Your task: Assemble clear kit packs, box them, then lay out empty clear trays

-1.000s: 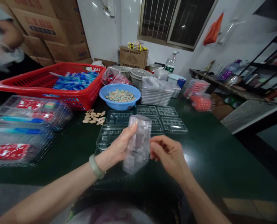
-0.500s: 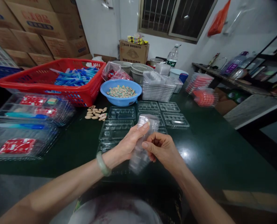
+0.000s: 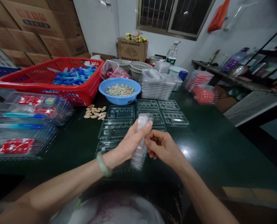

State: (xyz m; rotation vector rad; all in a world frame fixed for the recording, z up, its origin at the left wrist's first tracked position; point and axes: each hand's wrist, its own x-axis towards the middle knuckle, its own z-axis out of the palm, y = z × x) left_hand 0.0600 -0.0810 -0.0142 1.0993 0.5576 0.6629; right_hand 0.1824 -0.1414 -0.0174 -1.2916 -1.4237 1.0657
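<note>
My left hand (image 3: 129,144) grips a small stack of clear plastic blister trays (image 3: 140,146), held upright above the dark green table (image 3: 210,149). A pale green bangle sits on that wrist. My right hand (image 3: 163,146) is closed in a pinch against the right edge of the same stack. Just beyond my hands, several empty clear trays (image 3: 119,119) lie flat in rows on the table. A small heap of tan pieces (image 3: 94,112) rests to their left.
A blue bowl (image 3: 119,91) of small pieces and a red basket (image 3: 49,81) of blue items stand behind the trays. Filled clear packs (image 3: 24,124) lie at the left. Stacked clear trays (image 3: 158,85), white baskets, a bottle and cartons fill the back.
My hands have drawn closer together and the tray stack has turned more edge-on. A person's blurred arm at the upper left a second ago is gone from view.
</note>
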